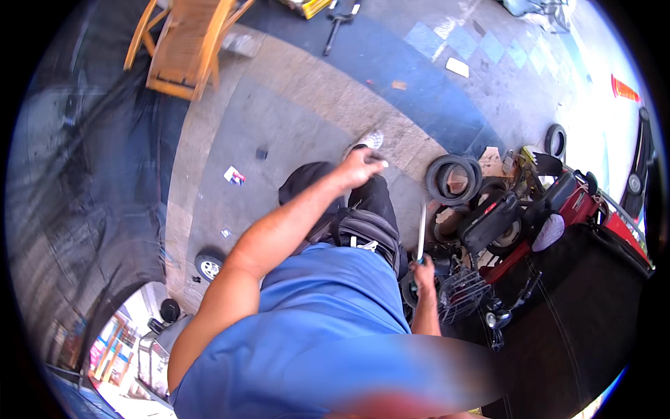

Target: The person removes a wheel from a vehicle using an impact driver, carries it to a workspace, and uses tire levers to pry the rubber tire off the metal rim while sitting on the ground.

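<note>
My left hand point(358, 170) is stretched out in front of my dark trousers, above one white shoe point(374, 140). Its fingers are closed around a small dark object with a pale end point(382, 164), too small to name. Down by my right side, my right hand point(423, 275) grips a long, straight silver rod point(422, 230) by its teal end. The rod points away from me, beside a stack of black tyres point(434, 183). A dark waist bag point(370, 229) sits at the front of my blue shirt point(335, 279).
On the right, close to the rod, stand a wire basket point(466, 292), a black box-like case point(488, 222) and a red vehicle point(615, 227). A lone tyre point(555, 141) is farther off. A wooden chair point(183, 49) stands far left; a small wheel point(209, 266) lies near left.
</note>
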The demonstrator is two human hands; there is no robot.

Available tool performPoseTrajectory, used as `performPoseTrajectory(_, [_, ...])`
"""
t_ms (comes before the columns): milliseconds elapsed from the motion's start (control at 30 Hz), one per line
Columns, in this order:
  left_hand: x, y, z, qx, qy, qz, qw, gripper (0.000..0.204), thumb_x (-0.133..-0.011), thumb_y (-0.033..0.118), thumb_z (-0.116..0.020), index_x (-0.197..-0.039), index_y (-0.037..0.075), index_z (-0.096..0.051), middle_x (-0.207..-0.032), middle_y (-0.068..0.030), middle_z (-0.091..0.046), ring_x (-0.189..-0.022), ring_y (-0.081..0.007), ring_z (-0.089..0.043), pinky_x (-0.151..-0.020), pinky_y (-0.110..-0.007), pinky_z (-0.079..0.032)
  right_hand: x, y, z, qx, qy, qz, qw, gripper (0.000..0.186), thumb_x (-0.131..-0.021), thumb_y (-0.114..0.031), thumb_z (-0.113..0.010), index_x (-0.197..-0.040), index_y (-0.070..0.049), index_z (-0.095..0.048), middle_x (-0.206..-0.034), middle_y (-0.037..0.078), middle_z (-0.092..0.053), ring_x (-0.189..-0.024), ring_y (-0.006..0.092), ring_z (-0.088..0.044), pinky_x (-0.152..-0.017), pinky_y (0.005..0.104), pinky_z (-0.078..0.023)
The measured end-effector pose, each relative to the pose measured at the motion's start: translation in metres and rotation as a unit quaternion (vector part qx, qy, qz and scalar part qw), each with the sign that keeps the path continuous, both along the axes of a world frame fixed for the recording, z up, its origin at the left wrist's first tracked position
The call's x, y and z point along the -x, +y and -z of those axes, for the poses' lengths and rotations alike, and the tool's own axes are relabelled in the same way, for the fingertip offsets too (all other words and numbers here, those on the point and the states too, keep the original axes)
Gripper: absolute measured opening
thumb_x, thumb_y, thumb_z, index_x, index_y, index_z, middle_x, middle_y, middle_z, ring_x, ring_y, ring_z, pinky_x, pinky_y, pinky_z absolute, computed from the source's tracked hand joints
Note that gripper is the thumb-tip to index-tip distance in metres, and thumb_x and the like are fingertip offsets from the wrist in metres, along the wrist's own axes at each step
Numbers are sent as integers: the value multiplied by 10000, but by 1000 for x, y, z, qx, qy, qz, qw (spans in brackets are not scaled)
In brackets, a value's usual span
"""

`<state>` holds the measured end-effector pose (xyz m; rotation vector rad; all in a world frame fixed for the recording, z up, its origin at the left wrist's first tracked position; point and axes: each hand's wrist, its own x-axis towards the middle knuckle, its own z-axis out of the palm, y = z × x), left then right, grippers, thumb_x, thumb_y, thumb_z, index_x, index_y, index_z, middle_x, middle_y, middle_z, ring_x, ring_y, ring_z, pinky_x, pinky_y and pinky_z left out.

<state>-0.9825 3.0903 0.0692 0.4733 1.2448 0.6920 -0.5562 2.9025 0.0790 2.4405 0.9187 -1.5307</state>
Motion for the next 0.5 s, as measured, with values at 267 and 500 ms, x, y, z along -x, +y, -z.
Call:
performPoseTrajectory(267, [-172,328,-123,43,-221,-6,974,768,-912,365,-766,-1492,41,-381,-1423,-146,-528,-1287,-241,-534,-1074,-415,-447,63,471,-184,-175,261,45,948,654,-916,-82,-664,-1522,-97,-418,-1070,33,-591,-867,108,-581,-787,264,-507])
performPoseTrajectory(500, [-267,691,-149,-61,-94,-38,993,193,-1040,211,-566,-1113,31,-564,-678,-19,-543,-590,-159,-599,-614,-324,-559,-133,702,-128,-313,103,-20,944,568,-944,-234,-671,-1461,-92,-485,-1279,159,-619,-1137,264,-608,-943,392,-511])
